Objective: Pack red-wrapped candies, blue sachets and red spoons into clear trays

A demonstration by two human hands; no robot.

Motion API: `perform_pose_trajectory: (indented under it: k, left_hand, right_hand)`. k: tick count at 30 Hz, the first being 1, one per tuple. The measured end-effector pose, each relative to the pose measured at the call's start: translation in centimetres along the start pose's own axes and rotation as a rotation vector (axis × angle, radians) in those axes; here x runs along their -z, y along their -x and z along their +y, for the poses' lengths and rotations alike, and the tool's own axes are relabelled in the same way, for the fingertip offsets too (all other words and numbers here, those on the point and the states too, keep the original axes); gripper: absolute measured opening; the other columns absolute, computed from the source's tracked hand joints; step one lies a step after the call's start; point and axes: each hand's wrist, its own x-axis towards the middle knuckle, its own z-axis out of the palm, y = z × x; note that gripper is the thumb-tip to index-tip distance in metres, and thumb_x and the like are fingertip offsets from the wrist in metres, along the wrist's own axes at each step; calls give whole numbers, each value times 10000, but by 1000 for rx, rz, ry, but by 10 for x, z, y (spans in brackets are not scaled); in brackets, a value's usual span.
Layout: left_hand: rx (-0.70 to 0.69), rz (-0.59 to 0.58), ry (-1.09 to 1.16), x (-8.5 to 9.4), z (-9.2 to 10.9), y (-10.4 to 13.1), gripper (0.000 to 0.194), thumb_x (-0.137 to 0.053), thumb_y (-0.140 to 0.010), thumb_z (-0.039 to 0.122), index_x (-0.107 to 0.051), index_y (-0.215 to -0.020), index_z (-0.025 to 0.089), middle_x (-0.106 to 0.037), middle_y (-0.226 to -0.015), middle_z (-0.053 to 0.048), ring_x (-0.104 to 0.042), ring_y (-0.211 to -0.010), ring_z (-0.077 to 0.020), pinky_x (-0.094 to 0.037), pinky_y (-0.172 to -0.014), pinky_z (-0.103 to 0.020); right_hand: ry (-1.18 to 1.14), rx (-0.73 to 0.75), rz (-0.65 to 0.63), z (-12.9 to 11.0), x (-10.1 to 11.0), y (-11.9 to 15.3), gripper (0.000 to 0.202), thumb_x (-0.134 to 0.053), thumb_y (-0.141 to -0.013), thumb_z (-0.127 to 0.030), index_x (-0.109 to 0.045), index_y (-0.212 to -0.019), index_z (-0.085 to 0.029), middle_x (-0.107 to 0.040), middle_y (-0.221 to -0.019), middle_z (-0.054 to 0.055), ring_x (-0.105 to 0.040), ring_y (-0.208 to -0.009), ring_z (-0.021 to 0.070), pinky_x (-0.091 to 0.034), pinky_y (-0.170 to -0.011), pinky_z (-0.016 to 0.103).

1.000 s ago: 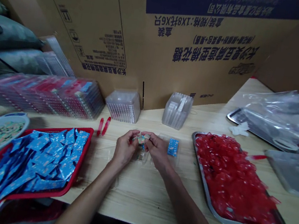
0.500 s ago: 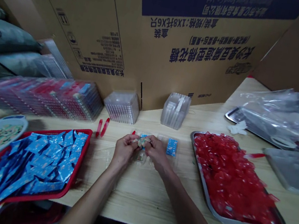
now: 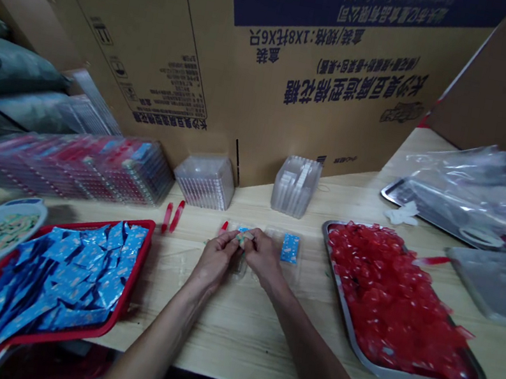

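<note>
My left hand (image 3: 216, 258) and my right hand (image 3: 262, 257) meet over the table, fingertips pinched together. Between them are small pale-green pieces (image 3: 243, 238), partly covered by my fingers. Similar pieces fill the white bowl (image 3: 42, 211) at far left. Beneath my hands lies a clear plastic tray (image 3: 238, 271), mostly hidden, with a bit of blue packet showing in it. To its right, a second clear tray (image 3: 295, 276) holds a blue sachet (image 3: 290, 248). A small red item (image 3: 224, 226) lies just beyond my left hand.
A red basket (image 3: 144, 262) of blue sachets stands left; a metal tray (image 3: 351, 335) of red plastic pieces stands right. Stacked clear trays (image 3: 205, 180), another stack (image 3: 296, 187) and filled packs (image 3: 67, 165) line the back before a big carton (image 3: 249, 98). Two red strips (image 3: 176, 216) lie left.
My hands have drawn slightly closer together, and less of the pale-green pieces shows between my fingertips. The view has shifted slightly; the trays and basket stay put.
</note>
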Motion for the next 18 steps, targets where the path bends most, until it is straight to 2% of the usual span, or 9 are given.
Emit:
perform_pose_trajectory:
  k: [2, 5, 7, 9, 12, 14, 18]
  left_hand:
    - [14, 14, 19, 0, 0, 1, 280, -782, -739, 176, -733, -1014, 147, -751, -992, -74, -699, -874, -151, -549, -808, -224]
    - [88, 91, 91, 3, 4, 2, 112, -724, -797, 134, -722, -907, 113, -744, -942, -79, -702, -811, -132, -578, -801, -235]
    - [141, 95, 148, 5, 8, 2, 49, -673, -839, 117, -707, -865, 94, -736, -909, -89, -710, -816, -135, -590, -823, -246]
    - [187, 53, 173, 7, 12, 3, 86, -663, -819, 52, -696, -892, 81, -737, -923, -105, -721, -839, -138, -586, -838, -224]
    - [204, 12, 158, 8, 15, 6, 262, -678, -743, -49, -673, -972, 77, -744, -982, -132, -736, -879, -159, -584, -825, -204]
    - [165, 35, 134, 8, 14, 8, 285, -702, -734, -38, -666, -989, 84, -748, -985, -128, -743, -866, -170, -593, -788, -209]
    - [69, 90, 36, 9, 11, 8, 311, -806, -700, 82, -681, -984, 105, -753, -882, -79, -728, -714, -139, -584, -684, -204]
  right_hand:
    - [-17, -6, 20, 1, 1, -1, 108, -527, -767, -296, -596, -771, -212, -583, -645, -19, -519, -622, 149, -376, -544, 236]
    - [-72, -28, 36, 1, 1, -2, 169, -513, -802, -360, -585, -768, -210, -544, -595, -31, -487, -565, 139, -358, -498, 226]
    - [-96, -38, 27, 1, 3, -2, 206, -503, -821, -392, -583, -777, -207, -515, -564, -43, -458, -519, 128, -343, -470, 221]
    - [-90, -46, 15, 1, 6, -1, 226, -492, -838, -408, -583, -789, -207, -496, -546, -52, -433, -487, 121, -330, -452, 219]
    - [-35, -46, -2, 1, 10, 0, 229, -489, -849, -410, -572, -768, -213, -472, -525, -58, -410, -473, 119, -306, -440, 220]
    - [3, -34, -21, 0, 12, 1, 217, -496, -845, -391, -557, -731, -217, -460, -520, -58, -402, -477, 120, -288, -443, 223]
    - [59, 4, -63, -3, 12, 2, 155, -499, -802, -302, -530, -672, -223, -450, -541, -52, -400, -505, 123, -264, -480, 235]
